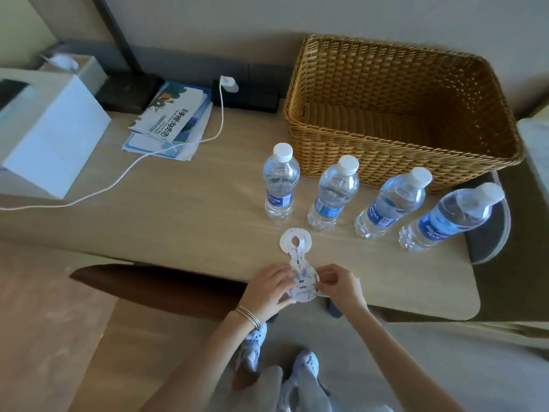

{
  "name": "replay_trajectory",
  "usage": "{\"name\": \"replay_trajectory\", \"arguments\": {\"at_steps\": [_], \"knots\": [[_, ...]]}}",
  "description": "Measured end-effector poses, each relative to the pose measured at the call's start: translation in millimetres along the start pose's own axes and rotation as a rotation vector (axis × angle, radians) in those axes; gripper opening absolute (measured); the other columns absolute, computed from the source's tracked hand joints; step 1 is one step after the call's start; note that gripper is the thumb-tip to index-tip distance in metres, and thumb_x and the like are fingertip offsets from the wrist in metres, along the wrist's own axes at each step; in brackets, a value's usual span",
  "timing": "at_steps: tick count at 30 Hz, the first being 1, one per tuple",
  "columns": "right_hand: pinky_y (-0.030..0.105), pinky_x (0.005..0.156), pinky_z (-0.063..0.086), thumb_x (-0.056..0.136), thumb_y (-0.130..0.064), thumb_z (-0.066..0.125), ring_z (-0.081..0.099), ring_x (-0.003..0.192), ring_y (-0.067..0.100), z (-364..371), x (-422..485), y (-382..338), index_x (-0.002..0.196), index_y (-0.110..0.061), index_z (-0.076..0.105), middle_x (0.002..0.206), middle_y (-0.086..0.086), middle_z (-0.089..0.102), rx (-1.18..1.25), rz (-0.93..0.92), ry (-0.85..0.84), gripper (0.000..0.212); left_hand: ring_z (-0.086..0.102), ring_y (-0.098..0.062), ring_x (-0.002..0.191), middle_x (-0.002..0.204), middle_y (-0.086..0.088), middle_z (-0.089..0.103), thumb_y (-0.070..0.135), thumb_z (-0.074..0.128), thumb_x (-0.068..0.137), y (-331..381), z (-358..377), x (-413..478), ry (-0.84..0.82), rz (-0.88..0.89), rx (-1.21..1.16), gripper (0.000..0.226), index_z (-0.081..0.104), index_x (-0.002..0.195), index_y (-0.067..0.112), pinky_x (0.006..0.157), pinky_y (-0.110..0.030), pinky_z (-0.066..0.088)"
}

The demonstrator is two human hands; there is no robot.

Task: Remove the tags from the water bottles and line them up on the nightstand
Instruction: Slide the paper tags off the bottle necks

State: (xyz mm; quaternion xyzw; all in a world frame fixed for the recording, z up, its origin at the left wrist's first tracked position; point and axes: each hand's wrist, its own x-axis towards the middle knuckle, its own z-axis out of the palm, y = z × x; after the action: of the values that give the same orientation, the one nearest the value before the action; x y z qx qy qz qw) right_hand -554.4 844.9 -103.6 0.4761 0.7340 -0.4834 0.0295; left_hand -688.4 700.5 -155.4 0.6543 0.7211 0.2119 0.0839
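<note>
Several clear water bottles with white caps and blue labels stand in a row on the wooden nightstand (pixel 190 209): the leftmost bottle (pixel 280 185), the one beside it (pixel 334 194), a third bottle (pixel 392 203) and the rightmost bottle (pixel 451 218). No tags hang on their necks. White paper tags (pixel 298 263) with a round neck hole lie stacked at the front edge. My left hand (pixel 266 291) pinches the stack's left side. My right hand (pixel 341 285) pinches its right side.
A wicker basket (pixel 401 162) sits behind the bottles. A white box (pixel 50 135), leaflets (pixel 172 120) and a charger cable (pixel 166 150) lie to the left. A grey round chair edge (pixel 493 239) is by the right end. My feet show below.
</note>
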Motion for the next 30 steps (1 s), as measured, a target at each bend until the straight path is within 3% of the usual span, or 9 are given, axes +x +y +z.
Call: {"name": "replay_trajectory", "arguments": {"at_steps": [2, 4, 10, 17, 22, 27, 30], "knots": [[0.024, 0.07, 0.047, 0.072, -0.009, 0.07, 0.064, 0.083, 0.015, 6, -1, 0, 0.092, -0.026, 0.067, 0.088, -0.005, 0.065, -0.117, -0.023, 0.02, 0.026, 0.058, -0.016, 0.11, 0.11, 0.003, 0.067, 0.035, 0.083, 0.061, 1, -2, 0, 0.003, -0.005, 0.019, 0.032, 0.064, 0.082, 0.019, 0.091, -0.031, 0.047], [0.027, 0.073, 0.047, 0.074, -0.012, 0.069, 0.061, 0.084, 0.02, 13, -2, 0, 0.102, -0.025, 0.068, 0.097, -0.004, 0.055, -0.199, -0.075, 0.061, 0.031, 0.061, -0.017, 0.108, 0.109, 0.003, 0.068, 0.034, 0.084, 0.059, -2, -4, 1, 0.008, -0.021, 0.022, 0.033, 0.066, 0.082, 0.019, 0.09, -0.03, 0.049], [0.03, 0.075, 0.048, 0.075, -0.013, 0.07, 0.058, 0.085, 0.02, 32, 2, -15, 0.11, -0.024, 0.068, 0.1, -0.001, 0.053, -0.233, -0.178, 0.018, 0.037, 0.062, -0.019, 0.099, 0.104, 0.003, 0.066, 0.033, 0.086, 0.056, -18, -21, -12, 0.024, -0.082, 0.036, 0.038, 0.067, 0.086, 0.02, 0.08, -0.035, 0.053], [0.028, 0.081, 0.045, 0.086, -0.011, 0.052, 0.056, 0.094, 0.023, 63, 24, -53, 0.119, -0.032, 0.062, 0.101, 0.0, 0.05, -0.296, -0.295, -0.074, 0.041, 0.059, -0.016, 0.1, 0.108, 0.008, 0.062, 0.035, 0.083, 0.058, -60, -45, -38, 0.073, -0.194, 0.085, 0.046, 0.064, 0.099, 0.031, 0.083, -0.032, 0.051], [0.029, 0.091, 0.04, 0.084, -0.007, 0.054, 0.05, 0.108, 0.027, 64, 33, -59, 0.125, -0.018, 0.058, 0.121, 0.006, 0.053, -0.359, -0.339, 0.021, 0.043, 0.052, -0.011, 0.097, 0.103, 0.008, 0.062, 0.017, 0.079, 0.063, -93, -60, -42, 0.159, -0.244, 0.106, 0.034, 0.068, 0.093, 0.029, 0.077, -0.03, 0.05], [0.03, 0.099, 0.038, 0.083, -0.009, 0.059, 0.044, 0.117, 0.026, 63, 30, -45, 0.124, -0.014, 0.06, 0.131, 0.003, 0.049, -0.445, -0.4, 0.11, 0.041, 0.059, -0.017, 0.084, 0.106, 0.004, 0.061, 0.014, 0.079, 0.064, -131, -76, -41, 0.199, -0.335, 0.113, 0.037, 0.068, 0.098, 0.025, 0.066, -0.03, 0.051], [0.037, 0.1, 0.042, 0.079, -0.008, 0.062, 0.043, 0.123, 0.026, 72, 26, -38, 0.125, -0.015, 0.058, 0.136, 0.003, 0.046, -0.47, -0.427, 0.141, 0.047, 0.06, -0.024, 0.087, 0.112, 0.001, 0.058, 0.014, 0.078, 0.067, -154, -83, -37, 0.216, -0.399, 0.071, 0.04, 0.064, 0.103, 0.022, 0.069, -0.034, 0.054]]}}
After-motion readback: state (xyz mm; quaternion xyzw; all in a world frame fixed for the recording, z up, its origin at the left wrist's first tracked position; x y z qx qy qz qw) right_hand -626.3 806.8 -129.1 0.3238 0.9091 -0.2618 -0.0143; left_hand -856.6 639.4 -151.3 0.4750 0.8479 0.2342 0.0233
